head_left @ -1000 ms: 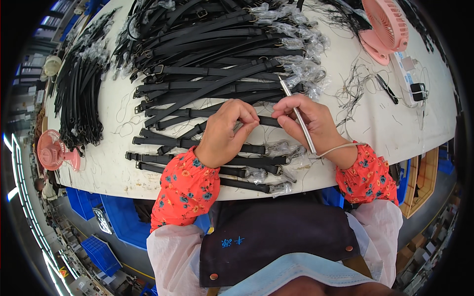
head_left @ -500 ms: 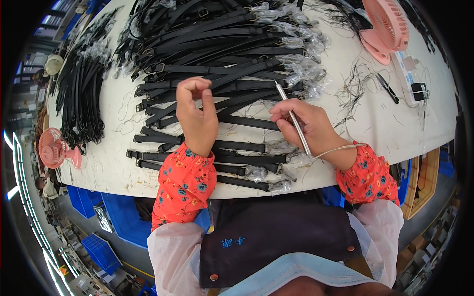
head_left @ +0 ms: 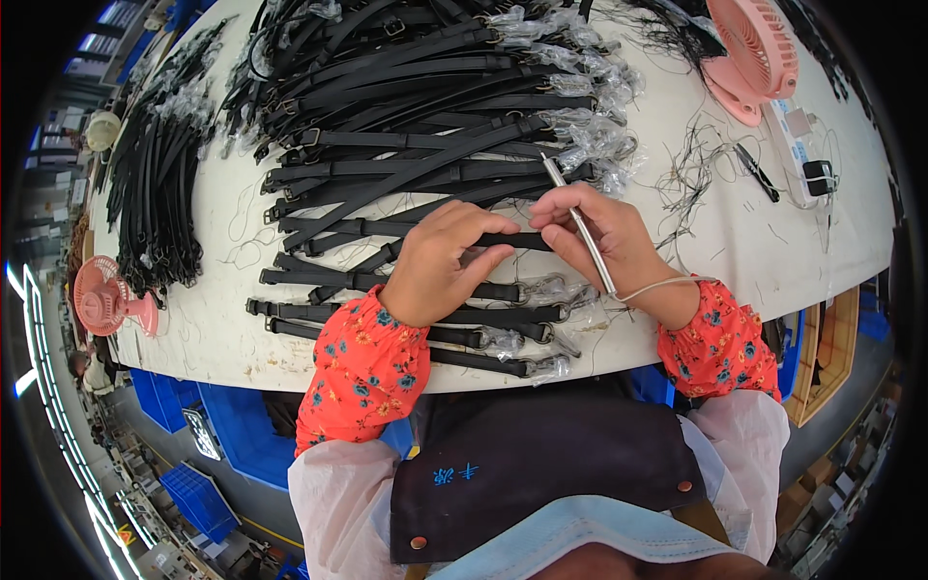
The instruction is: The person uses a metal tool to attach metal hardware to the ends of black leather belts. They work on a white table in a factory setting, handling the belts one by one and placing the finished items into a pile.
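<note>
Black straps point(head_left: 387, 138) with metal buckles lie in rows across the table, many with clear plastic wrap point(head_left: 594, 145) at their right ends. My left hand point(head_left: 440, 259) hovers over the lower rows, thumb and forefinger apart. Between its fingertips and my right hand one black strap point(head_left: 527, 241) shows; whether the left fingers touch it I cannot tell. My right hand point(head_left: 609, 237) is closed round a slim silver pen-shaped tool point(head_left: 583, 232), tilted with its tip up and left. A pale cord point(head_left: 667, 283) runs from the tool's lower end past my wrist.
A pink fan point(head_left: 754, 53) stands at the far right, another pink fan point(head_left: 108, 295) at the left edge. Loose dark threads point(head_left: 691, 179), black snips point(head_left: 757, 174) and a white power strip point(head_left: 791, 145) lie right. More straps point(head_left: 159, 193) are heaped left. Blue bins point(head_left: 237, 425) sit below the table.
My left hand has moved right and slightly down, from over the straps' middle to close beside my right hand. My right hand and the tool have barely shifted.
</note>
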Demonstrator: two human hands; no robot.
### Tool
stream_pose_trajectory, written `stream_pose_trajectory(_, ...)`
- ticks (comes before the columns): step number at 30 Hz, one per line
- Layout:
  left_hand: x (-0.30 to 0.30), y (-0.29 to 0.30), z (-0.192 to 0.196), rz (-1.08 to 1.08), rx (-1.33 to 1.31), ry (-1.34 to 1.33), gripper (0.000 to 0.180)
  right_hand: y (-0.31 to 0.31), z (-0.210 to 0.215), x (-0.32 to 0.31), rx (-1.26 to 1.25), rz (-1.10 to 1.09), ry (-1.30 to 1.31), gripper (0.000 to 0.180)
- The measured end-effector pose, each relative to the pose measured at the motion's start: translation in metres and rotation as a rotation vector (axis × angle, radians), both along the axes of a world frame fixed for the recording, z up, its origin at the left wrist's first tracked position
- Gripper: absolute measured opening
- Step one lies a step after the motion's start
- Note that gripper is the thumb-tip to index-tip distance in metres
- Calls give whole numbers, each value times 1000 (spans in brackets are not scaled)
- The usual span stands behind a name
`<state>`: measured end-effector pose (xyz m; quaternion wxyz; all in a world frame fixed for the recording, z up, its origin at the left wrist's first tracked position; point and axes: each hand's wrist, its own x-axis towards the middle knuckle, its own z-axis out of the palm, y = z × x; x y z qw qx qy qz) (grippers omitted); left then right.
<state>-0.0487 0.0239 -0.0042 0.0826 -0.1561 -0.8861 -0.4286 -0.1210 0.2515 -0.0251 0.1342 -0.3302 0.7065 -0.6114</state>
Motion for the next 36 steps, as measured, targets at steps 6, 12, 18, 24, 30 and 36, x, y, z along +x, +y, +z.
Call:
stream_pose_trajectory(6, -2, -7, -6, -8, -276, 213, 18, 2, 4, -1, 68, -1, 34, 20)
stream_pose_trajectory(12, -3, -8, -7, -1, -208, 91, 19, 5, 13, -1, 59, 60, -93, 25)
stream_pose_trajectory(18, 1, -1, -1, 87, 91, -250, 21, 7, 13, -1, -11, 95, -81, 36)
stream_pose_trajectory(24, -2, -6, 0, 3, -14, -112, 25, 6, 13, 0, -28, 75, -79, 39)
stream_pose_trajectory(30, -4, -10, -11, -37, -163, 95, 21, 12, 27, 2, 38, 102, -172, 31)
stream_pose_trajectory(36, -2, -8, -9, -28, -198, 113, 19, 12, 20, -5, 20, 172, 133, 17)
